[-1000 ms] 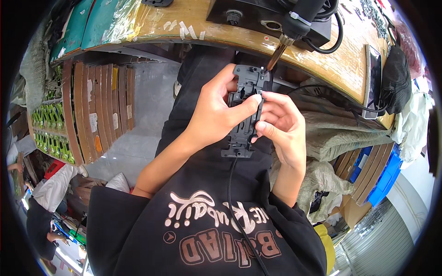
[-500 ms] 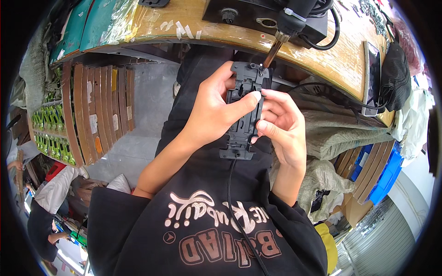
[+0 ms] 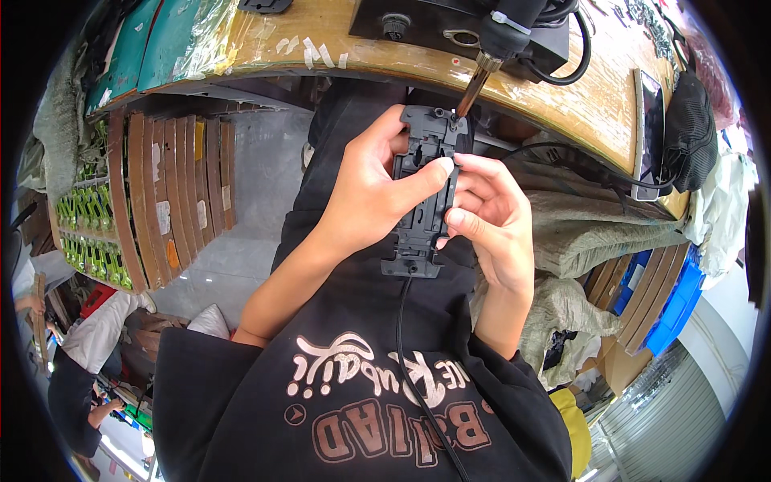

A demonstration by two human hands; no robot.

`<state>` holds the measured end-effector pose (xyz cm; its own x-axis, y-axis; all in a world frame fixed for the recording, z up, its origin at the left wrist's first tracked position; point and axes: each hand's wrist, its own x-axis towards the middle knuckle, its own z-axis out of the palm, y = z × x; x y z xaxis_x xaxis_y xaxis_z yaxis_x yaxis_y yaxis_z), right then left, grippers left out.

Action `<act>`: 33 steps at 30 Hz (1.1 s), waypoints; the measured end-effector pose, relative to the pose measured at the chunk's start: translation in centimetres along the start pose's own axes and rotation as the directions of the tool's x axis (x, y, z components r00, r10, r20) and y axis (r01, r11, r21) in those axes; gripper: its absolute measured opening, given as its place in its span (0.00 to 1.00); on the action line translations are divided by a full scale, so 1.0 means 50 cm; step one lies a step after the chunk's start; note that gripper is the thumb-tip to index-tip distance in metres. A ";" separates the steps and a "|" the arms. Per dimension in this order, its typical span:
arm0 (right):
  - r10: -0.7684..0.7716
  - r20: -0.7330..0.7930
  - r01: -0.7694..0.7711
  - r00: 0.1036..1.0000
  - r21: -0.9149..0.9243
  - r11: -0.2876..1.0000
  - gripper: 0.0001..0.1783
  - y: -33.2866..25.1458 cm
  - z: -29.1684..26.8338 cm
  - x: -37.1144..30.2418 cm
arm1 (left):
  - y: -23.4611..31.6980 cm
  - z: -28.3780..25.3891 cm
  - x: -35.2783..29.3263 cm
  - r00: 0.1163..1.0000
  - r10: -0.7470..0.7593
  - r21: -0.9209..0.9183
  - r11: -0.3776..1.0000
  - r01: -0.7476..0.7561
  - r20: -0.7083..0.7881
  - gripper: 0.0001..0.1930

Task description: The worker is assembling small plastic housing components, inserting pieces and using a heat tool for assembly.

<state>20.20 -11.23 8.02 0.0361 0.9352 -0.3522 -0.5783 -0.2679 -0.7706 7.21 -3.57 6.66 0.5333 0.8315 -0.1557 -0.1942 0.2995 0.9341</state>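
Note:
Both of my hands hold a long black plastic toy car chassis (image 3: 419,210) upright in front of my lap, its moulded, ribbed face toward me. My left hand (image 3: 371,186) is closed round its left edge, with the thumb pressed across the face. My right hand (image 3: 491,210) pinches the right edge with curled fingers; the thumb lies lower along that side. A soldering iron (image 3: 480,74), fixed above the bench edge, points down, and its metal tip meets or nearly meets the chassis's upper right corner. Whether they touch, I cannot tell.
The wooden bench (image 3: 385,60) carries a black control box (image 3: 369,20) with a knob, and a phone (image 3: 649,132) at the right. Stacked brown trays (image 3: 173,193) hold green parts at the left. Sacking (image 3: 594,233) hangs on the right. Another person (image 3: 76,394) is at lower left.
The whole view has shifted very slightly. My hands, the chassis and the soldering iron keep nearly the same places relative to each other.

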 end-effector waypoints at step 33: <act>0.138 -0.015 -0.139 0.990 -0.122 0.983 0.21 0.011 -0.035 -0.024 | -0.012 -0.015 -0.031 0.971 -0.156 0.358 0.930 0.082 0.183 0.18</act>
<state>21.27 -12.92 7.11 -0.0319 0.8857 -0.4631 -0.4737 -0.4214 -0.7733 5.91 -4.69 6.10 0.6989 0.6746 -0.2378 0.1580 0.1788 0.9711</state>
